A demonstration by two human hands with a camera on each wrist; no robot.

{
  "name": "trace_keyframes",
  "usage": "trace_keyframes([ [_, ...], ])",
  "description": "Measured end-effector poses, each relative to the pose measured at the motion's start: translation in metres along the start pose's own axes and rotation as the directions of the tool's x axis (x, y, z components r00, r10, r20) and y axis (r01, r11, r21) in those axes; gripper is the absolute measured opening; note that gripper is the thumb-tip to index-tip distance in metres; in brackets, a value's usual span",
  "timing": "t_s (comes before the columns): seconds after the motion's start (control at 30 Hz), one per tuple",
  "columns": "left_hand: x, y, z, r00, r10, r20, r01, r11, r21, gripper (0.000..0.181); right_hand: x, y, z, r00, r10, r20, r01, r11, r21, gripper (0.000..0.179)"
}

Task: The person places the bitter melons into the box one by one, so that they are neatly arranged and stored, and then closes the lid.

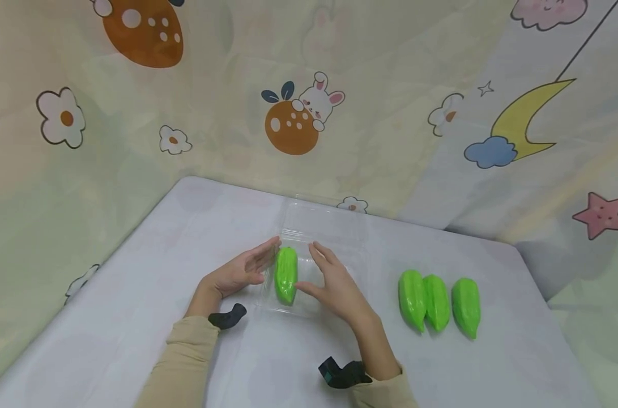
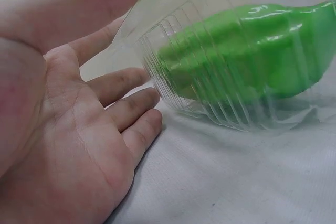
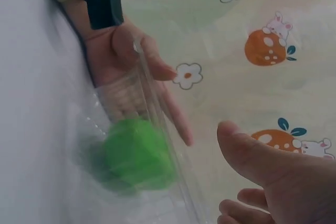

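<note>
A clear plastic clamshell box (image 1: 309,271) sits on the table with its lid (image 1: 321,221) folded back away from me. One glossy green, ridged fruit, like a starfruit (image 1: 286,275), lies lengthwise along the box's left side. My left hand (image 1: 242,271) is at the left wall, and in the left wrist view its fingers (image 2: 131,108) extend to the ribbed plastic, fingertips at or against it. Over the right part of the box hovers my right hand (image 1: 339,289), thumb and fingers spread, its thumb near the fruit and nothing held.
To the right on the white tabletop (image 1: 518,351) lie three more green fruits: two touching (image 1: 412,299) (image 1: 437,303) and one slightly apart (image 1: 466,307). Cartoon-printed cloth (image 1: 222,102) hangs behind the table's far edge. Black wrist cameras (image 1: 228,316) (image 1: 344,374) sit on both forearms.
</note>
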State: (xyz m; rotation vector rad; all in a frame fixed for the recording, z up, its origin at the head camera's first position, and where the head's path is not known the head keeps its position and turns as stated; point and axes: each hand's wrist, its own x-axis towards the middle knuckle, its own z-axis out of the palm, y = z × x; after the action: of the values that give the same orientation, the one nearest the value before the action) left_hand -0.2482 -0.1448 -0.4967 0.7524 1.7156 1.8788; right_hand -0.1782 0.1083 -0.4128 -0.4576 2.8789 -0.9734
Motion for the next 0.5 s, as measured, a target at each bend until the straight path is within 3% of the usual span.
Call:
trace_keyframes([
  [0.13, 0.0, -0.001, -0.001, 1.0, 0.004, 0.015, -0.004, 1.0, -0.017, 0.098, -0.007, 0.009, -0.015, 0.997, -0.067, -0.046, 0.065, 0.997, -0.04, 0.077],
  [0.23, 0.0, -0.002, -0.001, 1.0, -0.004, 0.023, 0.005, 0.999, -0.034, 0.099, -0.012, 0.018, -0.03, 0.983, -0.141, -0.114, 0.137, 0.989, -0.049, 0.071],
  [0.37, -0.001, -0.002, -0.001, 1.0, -0.011, 0.025, 0.012, 0.999, -0.047, 0.098, -0.019, 0.035, -0.053, 0.93, -0.259, -0.261, 0.247, 0.966, -0.078, 0.063],
  [0.5, -0.002, 0.0, -0.002, 1.0, -0.008, 0.024, 0.009, 0.999, -0.044, 0.097, -0.03, 0.06, -0.077, 0.863, -0.293, -0.411, 0.259, 0.956, -0.138, 0.06],
])
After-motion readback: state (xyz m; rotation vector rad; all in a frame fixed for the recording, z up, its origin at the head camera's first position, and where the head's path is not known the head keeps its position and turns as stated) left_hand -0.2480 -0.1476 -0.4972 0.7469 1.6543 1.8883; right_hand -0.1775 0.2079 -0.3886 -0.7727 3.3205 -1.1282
